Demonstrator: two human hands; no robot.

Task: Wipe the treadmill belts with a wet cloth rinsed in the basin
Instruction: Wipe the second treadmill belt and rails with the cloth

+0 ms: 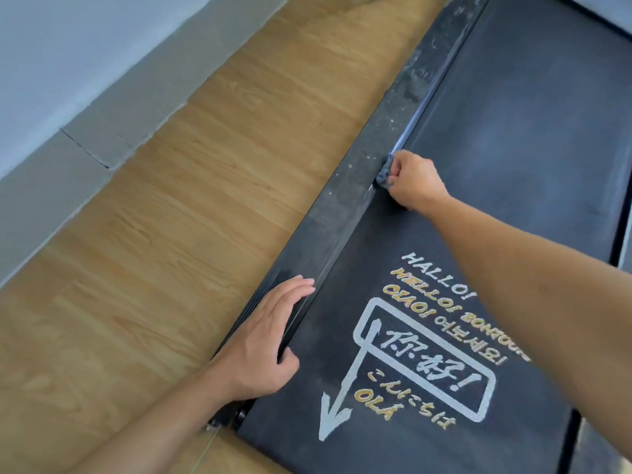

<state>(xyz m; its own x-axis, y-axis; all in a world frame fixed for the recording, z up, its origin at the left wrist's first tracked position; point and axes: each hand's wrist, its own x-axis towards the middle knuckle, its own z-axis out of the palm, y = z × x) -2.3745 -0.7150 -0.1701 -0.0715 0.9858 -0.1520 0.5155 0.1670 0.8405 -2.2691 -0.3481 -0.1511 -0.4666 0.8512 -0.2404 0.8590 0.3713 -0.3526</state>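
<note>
"HALLO!", "HELLO", "OLÁ" on belt (513,138)

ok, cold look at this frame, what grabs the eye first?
The white and gold multilingual greeting print on the black treadmill belt, lower centre. Next, the right hand holding a bunched dark cloth against the seam where the belt meets the dusty side rail, mid-frame. The left hand rests flat on that rail nearer the camera.

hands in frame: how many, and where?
2: left hand rests flat on the side rail near the end of the belt; right hand grips the cloth farther along, where rail meets belt.
</note>
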